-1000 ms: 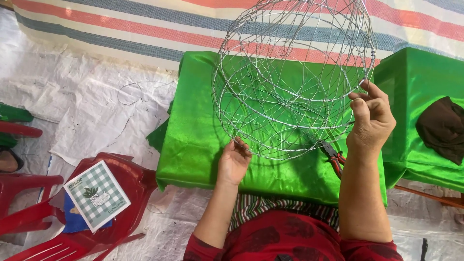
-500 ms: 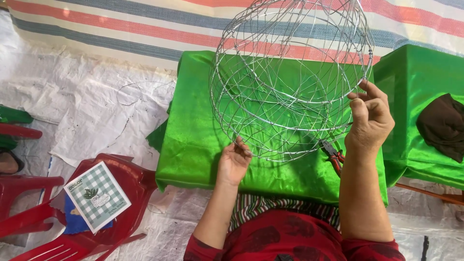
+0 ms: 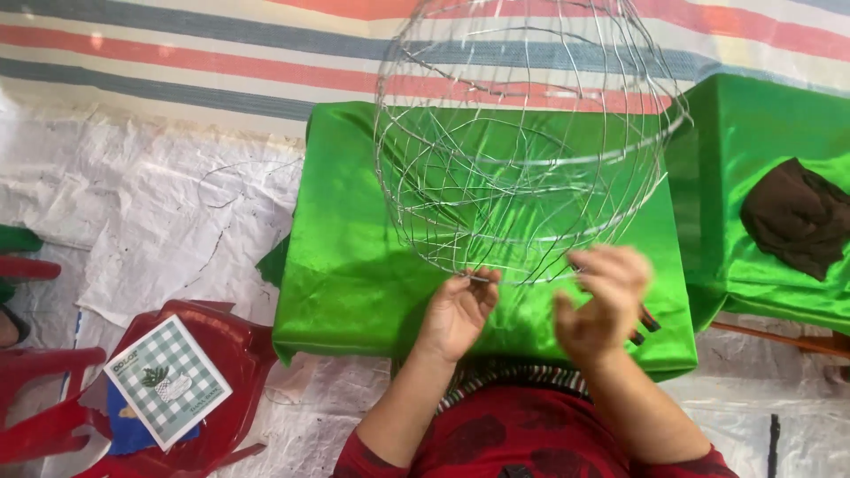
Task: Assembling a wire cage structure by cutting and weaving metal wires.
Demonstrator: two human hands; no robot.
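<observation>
Your left hand (image 3: 458,312) pinches the lower rim of the round wire frame (image 3: 527,133), which stands over the green satin cloth (image 3: 354,265). Your right hand (image 3: 600,303), blurred, hovers just beside the frame; its grip cannot be made out.

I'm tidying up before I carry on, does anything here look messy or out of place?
A dark brown cloth lies crumpled on the green-covered table at right. A checked card sits tilted on a red plastic stool. The wire frame looks intact.
</observation>
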